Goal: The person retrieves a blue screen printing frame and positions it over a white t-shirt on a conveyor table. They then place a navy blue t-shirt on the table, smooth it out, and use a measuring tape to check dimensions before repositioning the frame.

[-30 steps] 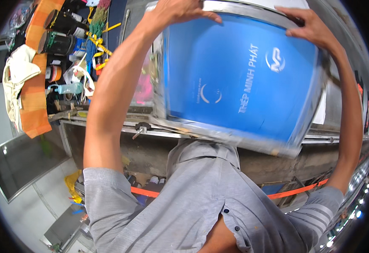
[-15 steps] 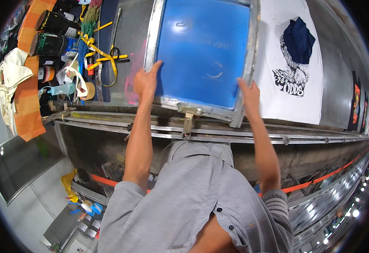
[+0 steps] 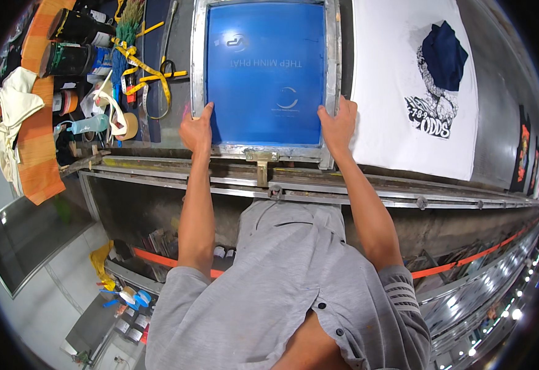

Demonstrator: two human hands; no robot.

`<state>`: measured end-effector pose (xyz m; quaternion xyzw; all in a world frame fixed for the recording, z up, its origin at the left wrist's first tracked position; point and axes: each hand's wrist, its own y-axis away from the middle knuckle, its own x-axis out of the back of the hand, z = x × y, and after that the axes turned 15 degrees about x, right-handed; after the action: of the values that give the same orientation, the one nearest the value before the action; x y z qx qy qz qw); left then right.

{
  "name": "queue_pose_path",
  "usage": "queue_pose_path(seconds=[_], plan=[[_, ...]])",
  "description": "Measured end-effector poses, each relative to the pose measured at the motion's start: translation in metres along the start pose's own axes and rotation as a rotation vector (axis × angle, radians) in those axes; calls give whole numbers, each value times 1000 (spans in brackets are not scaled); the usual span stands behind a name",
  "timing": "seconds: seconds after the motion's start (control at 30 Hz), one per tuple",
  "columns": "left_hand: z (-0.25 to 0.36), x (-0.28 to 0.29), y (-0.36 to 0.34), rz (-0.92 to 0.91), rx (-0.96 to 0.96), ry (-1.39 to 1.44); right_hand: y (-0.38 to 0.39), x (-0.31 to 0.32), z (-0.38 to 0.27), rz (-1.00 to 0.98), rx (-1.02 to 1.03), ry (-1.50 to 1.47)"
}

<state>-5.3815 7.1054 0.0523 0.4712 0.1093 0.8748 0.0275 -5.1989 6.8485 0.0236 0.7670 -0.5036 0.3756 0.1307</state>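
Note:
A screen printing frame (image 3: 269,92) with a metal border and blue mesh lies in front of me; faint lettering and a curved mark show in the mesh. At its near left corner my left hand (image 3: 195,131) is closed round the metal side, thumb on top. My right hand (image 3: 338,126) grips the opposite side the same way, with its lower fingers hidden. A brass-coloured bracket (image 3: 261,165) sits on the frame's near edge, above the table's metal rail (image 3: 374,194).
Right of the frame lies a white T-shirt (image 3: 374,123) with a black print, a navy cloth (image 3: 446,55) bunched on it. To the left are dark ink jars (image 3: 66,60), a yellow measuring tape (image 3: 137,61), a tape roll (image 3: 129,126) and a cream cloth (image 3: 20,105).
Both hands have shifted the frame to the left, away from the white T-shirt. Its earlier slant has gone, and it now lies nearly square to the rail.

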Motion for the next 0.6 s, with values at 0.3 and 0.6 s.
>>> queue_pose_path(seconds=[0.3, 0.6], plan=[[-51, -17, -3, 110, -286, -16, 33, 5, -8, 11, 21, 93], [-42, -7, 63, -160, -736, -277, 41, -4, 0, 15, 93, 280]])
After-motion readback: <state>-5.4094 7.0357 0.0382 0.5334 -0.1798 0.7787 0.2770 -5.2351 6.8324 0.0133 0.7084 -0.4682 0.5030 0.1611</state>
